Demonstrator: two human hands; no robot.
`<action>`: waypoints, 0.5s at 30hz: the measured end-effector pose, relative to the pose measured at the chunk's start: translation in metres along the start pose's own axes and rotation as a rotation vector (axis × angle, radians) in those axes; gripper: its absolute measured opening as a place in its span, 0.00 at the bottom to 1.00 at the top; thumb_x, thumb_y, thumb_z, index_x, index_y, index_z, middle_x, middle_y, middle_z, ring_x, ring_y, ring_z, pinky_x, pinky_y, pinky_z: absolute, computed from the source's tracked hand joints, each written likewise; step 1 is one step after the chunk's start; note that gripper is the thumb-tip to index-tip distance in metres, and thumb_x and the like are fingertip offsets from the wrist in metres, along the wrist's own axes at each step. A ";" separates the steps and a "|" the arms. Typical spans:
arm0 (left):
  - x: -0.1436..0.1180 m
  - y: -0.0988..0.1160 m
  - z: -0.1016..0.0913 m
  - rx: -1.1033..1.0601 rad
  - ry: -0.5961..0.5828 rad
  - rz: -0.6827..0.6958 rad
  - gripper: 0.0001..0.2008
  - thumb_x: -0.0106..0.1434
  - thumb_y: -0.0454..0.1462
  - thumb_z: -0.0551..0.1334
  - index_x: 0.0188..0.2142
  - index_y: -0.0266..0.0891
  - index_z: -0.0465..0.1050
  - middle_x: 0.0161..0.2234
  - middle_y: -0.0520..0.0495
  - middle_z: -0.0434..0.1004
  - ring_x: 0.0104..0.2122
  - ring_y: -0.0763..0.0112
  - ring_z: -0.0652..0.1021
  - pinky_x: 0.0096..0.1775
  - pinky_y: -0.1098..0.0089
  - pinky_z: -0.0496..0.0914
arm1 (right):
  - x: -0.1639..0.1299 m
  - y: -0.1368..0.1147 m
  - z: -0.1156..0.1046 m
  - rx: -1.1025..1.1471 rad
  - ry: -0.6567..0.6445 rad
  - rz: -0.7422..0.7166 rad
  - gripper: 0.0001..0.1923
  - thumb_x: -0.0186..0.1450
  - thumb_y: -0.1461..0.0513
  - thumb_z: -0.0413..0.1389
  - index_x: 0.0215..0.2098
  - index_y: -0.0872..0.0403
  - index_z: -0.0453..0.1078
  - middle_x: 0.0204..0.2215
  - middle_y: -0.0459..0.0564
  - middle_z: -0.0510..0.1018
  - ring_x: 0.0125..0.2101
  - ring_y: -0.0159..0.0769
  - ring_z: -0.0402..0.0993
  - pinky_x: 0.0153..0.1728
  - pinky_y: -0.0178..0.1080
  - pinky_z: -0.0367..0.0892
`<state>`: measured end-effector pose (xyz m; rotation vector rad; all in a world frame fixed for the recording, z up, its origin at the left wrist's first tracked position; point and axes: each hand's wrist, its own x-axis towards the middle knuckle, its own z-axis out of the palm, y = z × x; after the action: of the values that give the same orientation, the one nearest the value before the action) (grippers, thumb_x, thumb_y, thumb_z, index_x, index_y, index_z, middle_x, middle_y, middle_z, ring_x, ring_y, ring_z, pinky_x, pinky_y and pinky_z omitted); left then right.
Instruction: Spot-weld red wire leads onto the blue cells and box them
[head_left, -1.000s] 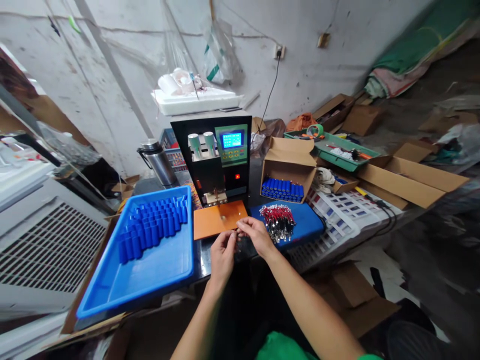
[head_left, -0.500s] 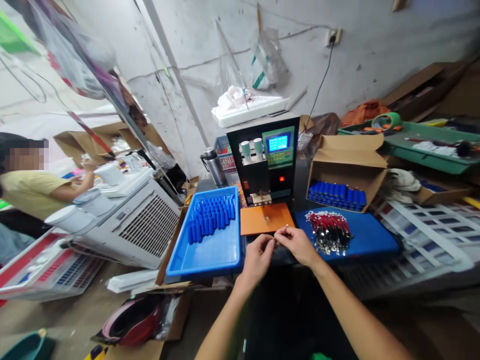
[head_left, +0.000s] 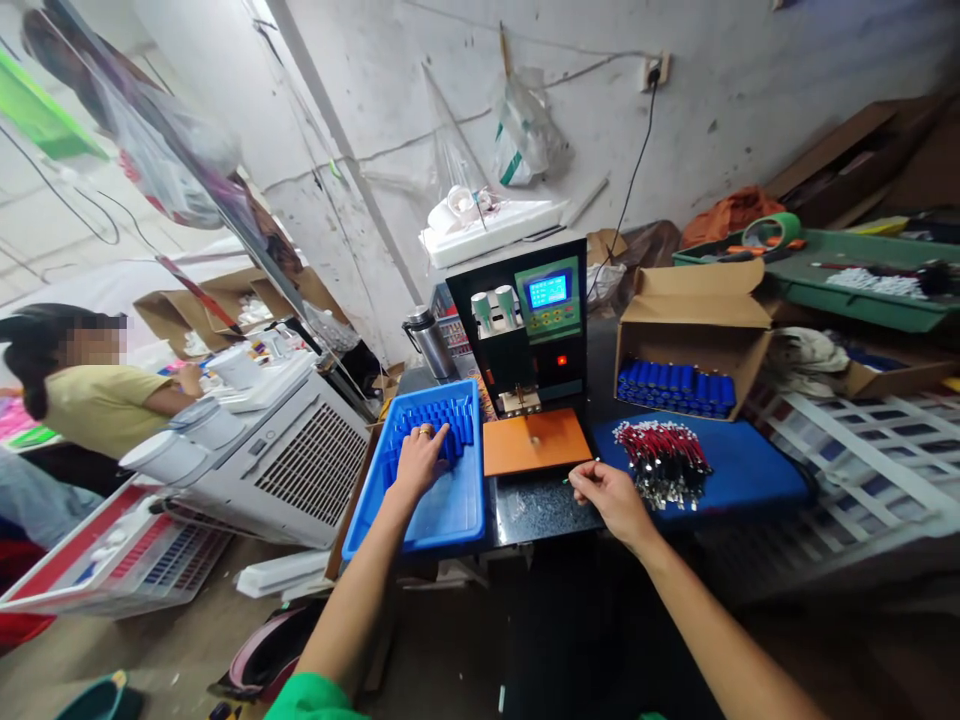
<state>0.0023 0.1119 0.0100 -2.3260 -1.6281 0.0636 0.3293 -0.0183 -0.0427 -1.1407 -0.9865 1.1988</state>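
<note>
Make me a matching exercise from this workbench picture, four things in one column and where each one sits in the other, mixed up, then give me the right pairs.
Things
1. left hand
2. right hand
3. red-wired connectors
4. orange plate

Places
A. piled on the blue mat
B. at the foot of the black machine
C. on the blue cells in the blue tray
D. over the dark bench top, pinching a small part

Pairs: 1-C, 2-D, 3-A, 4-B
</note>
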 end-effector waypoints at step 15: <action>-0.027 0.038 -0.010 -0.998 0.290 -0.181 0.11 0.60 0.41 0.64 0.41 0.40 0.69 0.36 0.48 0.77 0.35 0.68 0.78 0.40 0.68 0.70 | 0.007 0.003 -0.002 0.047 0.037 -0.024 0.25 0.54 0.43 0.64 0.29 0.57 0.71 0.20 0.48 0.72 0.23 0.35 0.69 0.28 0.36 0.67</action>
<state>0.0290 0.0731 0.0058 -2.5742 -1.9496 -1.3343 0.3317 -0.0119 -0.0463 -1.1075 -0.9371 1.1726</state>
